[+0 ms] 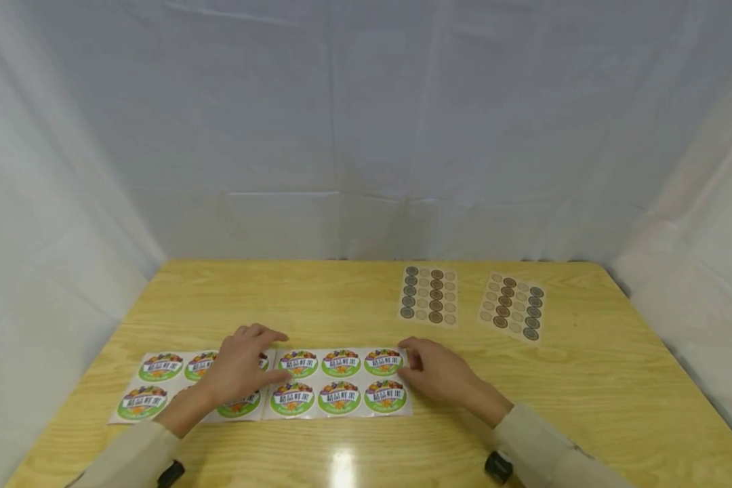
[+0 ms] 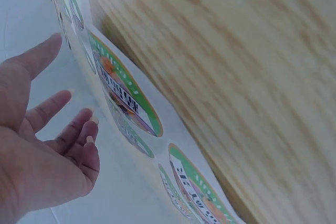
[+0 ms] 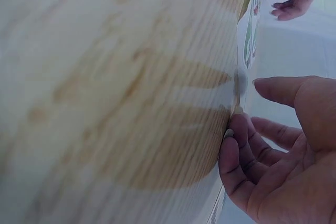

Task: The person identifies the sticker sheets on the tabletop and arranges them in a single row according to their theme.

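Sheets of round fruit stickers (image 1: 339,398) with green rims and fruit pictures lie flat in a row near the front of the table, with a seam between the left and right parts. My left hand (image 1: 240,366) is over the seam, covering some stickers; its fingers are loosely bent, and the left wrist view shows the hand (image 2: 50,145) holding nothing. At the right end of the row, my right hand (image 1: 442,373) has its fingertips by the sheet's edge. In the right wrist view, the curled fingers (image 3: 241,153) rest on the tabletop, thumb apart, with nothing between them.
Two sheets with rows of small round brown and dark stickers, one at back centre-right (image 1: 429,296) and a tilted one (image 1: 512,307) farther right, lie on the wooden table (image 1: 268,298). White sheeting (image 1: 366,135) encloses the back and sides.
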### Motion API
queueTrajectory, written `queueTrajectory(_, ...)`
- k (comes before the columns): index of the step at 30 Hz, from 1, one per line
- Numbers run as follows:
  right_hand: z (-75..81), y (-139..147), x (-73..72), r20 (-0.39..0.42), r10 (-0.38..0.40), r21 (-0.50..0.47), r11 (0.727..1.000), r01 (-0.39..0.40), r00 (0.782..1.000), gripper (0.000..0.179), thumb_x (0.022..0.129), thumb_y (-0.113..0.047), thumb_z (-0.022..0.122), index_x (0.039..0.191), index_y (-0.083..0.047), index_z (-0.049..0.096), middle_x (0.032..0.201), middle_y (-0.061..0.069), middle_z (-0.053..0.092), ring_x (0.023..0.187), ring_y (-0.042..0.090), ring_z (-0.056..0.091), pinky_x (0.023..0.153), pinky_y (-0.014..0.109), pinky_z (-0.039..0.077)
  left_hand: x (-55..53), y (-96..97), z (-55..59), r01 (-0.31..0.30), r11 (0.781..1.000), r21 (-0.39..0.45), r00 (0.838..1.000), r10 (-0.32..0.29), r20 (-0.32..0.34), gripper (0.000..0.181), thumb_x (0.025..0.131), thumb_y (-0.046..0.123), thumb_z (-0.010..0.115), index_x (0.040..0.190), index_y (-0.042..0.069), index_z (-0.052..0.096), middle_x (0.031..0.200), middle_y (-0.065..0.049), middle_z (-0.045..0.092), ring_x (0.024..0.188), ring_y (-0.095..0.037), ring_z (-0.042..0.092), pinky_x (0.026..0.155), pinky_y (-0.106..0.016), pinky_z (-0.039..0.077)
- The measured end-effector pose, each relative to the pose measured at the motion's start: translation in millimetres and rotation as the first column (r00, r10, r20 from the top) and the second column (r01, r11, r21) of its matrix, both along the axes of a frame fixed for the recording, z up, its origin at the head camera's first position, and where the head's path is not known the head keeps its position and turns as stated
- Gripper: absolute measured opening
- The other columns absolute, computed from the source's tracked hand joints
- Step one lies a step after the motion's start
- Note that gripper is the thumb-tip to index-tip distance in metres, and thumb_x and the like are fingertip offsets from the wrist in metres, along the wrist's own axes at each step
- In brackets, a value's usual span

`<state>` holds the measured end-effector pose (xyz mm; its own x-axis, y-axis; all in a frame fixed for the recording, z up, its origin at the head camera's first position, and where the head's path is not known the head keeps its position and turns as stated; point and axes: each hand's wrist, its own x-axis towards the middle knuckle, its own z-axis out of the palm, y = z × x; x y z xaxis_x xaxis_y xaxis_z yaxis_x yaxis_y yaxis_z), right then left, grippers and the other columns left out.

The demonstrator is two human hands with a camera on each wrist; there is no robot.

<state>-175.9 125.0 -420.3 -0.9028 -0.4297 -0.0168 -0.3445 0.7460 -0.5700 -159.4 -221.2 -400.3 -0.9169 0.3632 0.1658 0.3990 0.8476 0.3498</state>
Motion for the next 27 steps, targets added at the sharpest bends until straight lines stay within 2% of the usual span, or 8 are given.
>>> queueTrajectory(5,2.5,5.6,0.5,0.017,-0.009,-0.018,1.000,0.009,1.000,0.041,0.090,-0.024,0.066,0.126,-0.008,0.058,0.082,-0.010,0.053,0.071,0.007,0.049,0.063,0.027,0.044,0.9,3.6,-1.2,-0.004,0.999,0.046,1.000,0.005,-0.018,0.055,0.077,0.037,0.080,0.120,0.007,0.063,0.115,-0.008,0.057,0.094,-0.024,0.052,0.078,-0.046,0.043)
queueTrajectory(11,6.0,15.3,-3.1,0.030,0.010,-0.072,0.997,-0.008,1.000,0.040,0.091,-0.020,0.065,0.127,-0.006,0.057,0.092,-0.007,0.058,0.080,0.007,0.054,0.073,0.031,0.048,2.3,13.7,-3.8,-0.025,0.991,0.129,0.997,0.016,0.073,0.053,0.082,0.037,0.075,0.124,0.008,0.060,0.120,-0.008,0.054,0.110,-0.031,0.052,0.088,-0.051,0.045)
queueTrajectory(16,10.6,27.5,-9.1,0.001,0.040,-0.117,0.992,-0.040,0.999,0.038,0.092,-0.016,0.064,0.126,-0.001,0.057,0.097,0.000,0.060,0.086,0.013,0.057,0.078,0.035,0.049,2.1,25.8,-2.0,-0.020,0.989,0.144,0.996,0.008,0.085,0.052,0.085,0.036,0.073,0.126,0.007,0.059,0.122,-0.008,0.053,0.111,-0.030,0.052,0.089,-0.049,0.045)
queueTrajectory(23,15.1,50.2,-20.3,0.017,-0.007,-0.139,0.990,0.009,1.000,0.040,0.095,-0.019,0.061,0.130,-0.001,0.054,0.109,0.008,0.062,0.097,0.021,0.059,0.083,0.039,0.049,-8.3,42.3,8.5,0.021,0.980,0.199,0.996,-0.038,0.083,0.053,0.088,0.036,0.069,0.131,0.008,0.055,0.124,-0.010,0.052,0.107,-0.030,0.054,0.084,-0.044,0.048)
queueTrajectory(27,17.8,64.5,-27.4,0.031,-0.027,-0.156,0.987,0.031,0.999,0.040,0.097,-0.021,0.058,0.132,-0.002,0.053,0.116,0.012,0.060,0.102,0.026,0.059,0.084,0.041,0.049,-16.1,54.8,14.7,0.039,0.972,0.231,0.993,-0.064,0.100,0.055,0.088,0.034,0.070,0.133,0.007,0.053,0.126,-0.010,0.051,0.110,-0.031,0.053,0.088,-0.042,0.047)
